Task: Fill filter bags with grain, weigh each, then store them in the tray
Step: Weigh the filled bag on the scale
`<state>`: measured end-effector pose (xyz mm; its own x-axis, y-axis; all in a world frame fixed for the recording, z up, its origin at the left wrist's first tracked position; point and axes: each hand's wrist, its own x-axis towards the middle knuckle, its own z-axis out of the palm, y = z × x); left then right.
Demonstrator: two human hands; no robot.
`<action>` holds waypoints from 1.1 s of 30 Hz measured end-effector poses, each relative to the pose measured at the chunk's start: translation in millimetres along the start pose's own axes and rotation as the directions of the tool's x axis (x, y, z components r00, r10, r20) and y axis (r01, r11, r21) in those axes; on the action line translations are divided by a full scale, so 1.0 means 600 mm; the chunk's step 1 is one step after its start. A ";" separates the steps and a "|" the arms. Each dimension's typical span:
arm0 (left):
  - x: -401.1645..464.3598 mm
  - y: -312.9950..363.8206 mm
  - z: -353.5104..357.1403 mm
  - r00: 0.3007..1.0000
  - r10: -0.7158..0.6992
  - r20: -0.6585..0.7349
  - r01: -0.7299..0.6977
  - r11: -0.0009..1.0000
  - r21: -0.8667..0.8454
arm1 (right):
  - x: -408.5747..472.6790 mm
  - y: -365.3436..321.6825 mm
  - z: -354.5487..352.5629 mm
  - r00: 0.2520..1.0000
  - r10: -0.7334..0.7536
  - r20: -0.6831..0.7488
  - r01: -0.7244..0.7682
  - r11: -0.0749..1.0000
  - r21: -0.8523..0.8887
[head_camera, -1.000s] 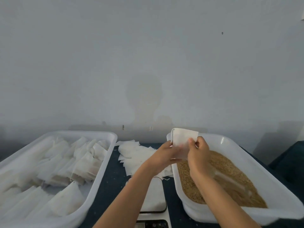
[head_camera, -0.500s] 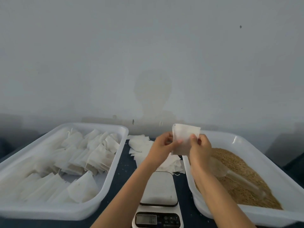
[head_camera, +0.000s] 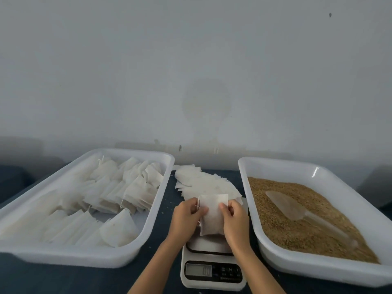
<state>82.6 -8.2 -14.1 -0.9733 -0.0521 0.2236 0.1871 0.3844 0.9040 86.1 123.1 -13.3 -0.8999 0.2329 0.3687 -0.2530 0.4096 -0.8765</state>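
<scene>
We hold the small white paper filter bag (head_camera: 212,217) upright over the white digital scale (head_camera: 213,270). Left hand (head_camera: 186,217) and right hand (head_camera: 234,219) each pinch an upper edge. Flat empty white bags (head_camera: 203,183) lie behind. White plastic tray of filled bags (head_camera: 157,213) left; white tub of brown grain (head_camera: 307,219) with clear scoop (head_camera: 297,209) right.
</scene>
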 end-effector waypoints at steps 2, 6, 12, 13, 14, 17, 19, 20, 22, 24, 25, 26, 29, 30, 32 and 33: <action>0.002 -0.005 0.008 1.000 0.013 -0.004 -0.013 1.000 0.017 | 0.000 0.013 -0.004 1.000 -0.020 0.008 0.020 1.000 0.003; 0.005 -0.017 0.020 0.995 0.086 -0.051 -0.076 0.983 0.167 | 0.008 0.031 -0.011 0.996 -0.045 0.083 0.044 0.999 0.008; 0.008 -0.043 0.013 0.977 0.134 -0.166 -0.105 0.979 0.174 | 0.013 0.045 -0.021 0.981 -0.116 0.153 0.117 0.993 0.001; 0.009 -0.047 0.009 0.974 0.108 -0.200 -0.087 0.990 0.111 | 0.010 0.049 -0.023 0.983 -0.103 0.154 0.102 0.995 0.009; 0.010 -0.052 0.004 0.969 0.074 -0.234 -0.066 0.997 0.039 | 0.008 0.053 -0.027 0.985 -0.079 0.156 0.075 0.997 0.027; 0.010 -0.067 -0.015 0.952 -0.030 -0.304 -0.012 0.991 -0.134 | 0.004 0.060 -0.036 0.984 0.023 0.177 -0.053 0.985 0.165; 0.008 -0.076 -0.025 0.939 -0.070 -0.336 -0.005 0.976 -0.218 | 0.002 0.059 -0.038 0.984 0.043 0.176 -0.080 0.975 0.208; 0.007 -0.080 -0.029 0.936 -0.088 -0.340 0.001 0.969 -0.249 | 0.001 0.059 -0.038 0.986 0.037 0.164 -0.073 0.973 0.219; 0.005 -0.085 -0.032 0.939 -0.116 -0.325 0.019 0.958 -0.287 | 0.001 0.058 -0.037 0.991 0.033 0.133 -0.067 0.964 0.256; 0.005 -0.090 -0.030 0.941 -0.131 -0.311 0.029 0.950 -0.312 | 0.003 0.059 -0.036 0.992 0.043 0.116 -0.075 0.954 0.289; 0.006 -0.090 -0.029 0.942 -0.136 -0.308 0.032 0.947 -0.321 | 0.004 0.060 -0.036 0.992 0.046 0.116 -0.078 0.953 0.294; 0.007 -0.091 -0.029 0.941 -0.144 -0.305 0.037 0.943 -0.330 | 0.005 0.060 -0.037 0.992 0.046 0.119 -0.080 0.951 0.298; 0.009 -0.092 -0.027 0.938 -0.164 -0.305 0.049 0.934 -0.353 | 0.005 0.064 -0.036 0.989 0.062 0.136 -0.104 0.939 0.327; 0.008 -0.093 -0.027 0.937 -0.172 -0.303 0.054 0.931 -0.361 | 0.006 0.064 -0.036 0.988 0.068 0.138 -0.111 0.936 0.334; 0.009 -0.092 -0.027 0.937 -0.182 -0.299 0.060 0.925 -0.376 | 0.005 0.064 -0.036 0.987 0.074 0.144 -0.120 0.932 0.343; 0.008 -0.092 -0.027 0.937 -0.184 -0.299 0.060 0.923 -0.381 | 0.005 0.065 -0.036 0.987 0.072 0.146 -0.119 0.931 0.345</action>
<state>69.6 -44.6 -56.7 -0.9062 -0.3946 0.1520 0.1651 0.0007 0.9863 81.4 158.5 -39.6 -0.9580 0.1310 0.2552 -0.2508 0.0492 -0.9668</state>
